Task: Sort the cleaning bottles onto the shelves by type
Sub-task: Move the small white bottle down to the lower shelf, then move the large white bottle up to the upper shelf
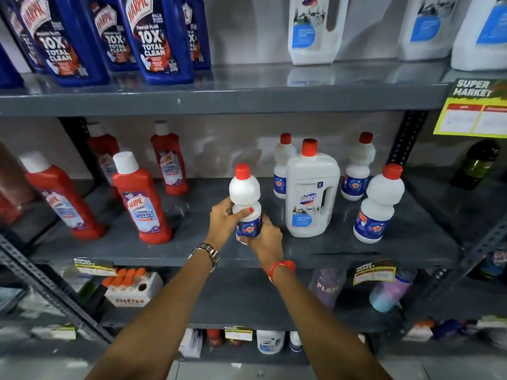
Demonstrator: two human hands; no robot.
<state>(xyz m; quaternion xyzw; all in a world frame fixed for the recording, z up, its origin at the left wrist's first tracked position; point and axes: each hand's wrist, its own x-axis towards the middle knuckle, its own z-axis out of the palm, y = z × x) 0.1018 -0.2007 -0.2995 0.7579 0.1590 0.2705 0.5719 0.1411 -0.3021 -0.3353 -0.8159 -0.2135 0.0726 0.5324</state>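
Both hands hold one small white bottle [245, 191] with a red cap and blue label, upright over the middle grey shelf [208, 250]. My left hand [223, 220] wraps its waist from the left; my right hand [264, 237] grips its base from the right. To the right stand a large white Domex jug [311, 193] and three more small white red-capped bottles [378, 207]. Red Harpic bathroom-cleaner bottles [142, 201] stand on the left half of the same shelf.
The upper shelf carries blue Harpic bottles [159, 39] on the left and white jugs [315, 28] on the right. A yellow supermarket tag [474, 111] hangs at the right. A dark green bottle [476, 165] stands beyond the upright. Lower shelves hold mixed goods.
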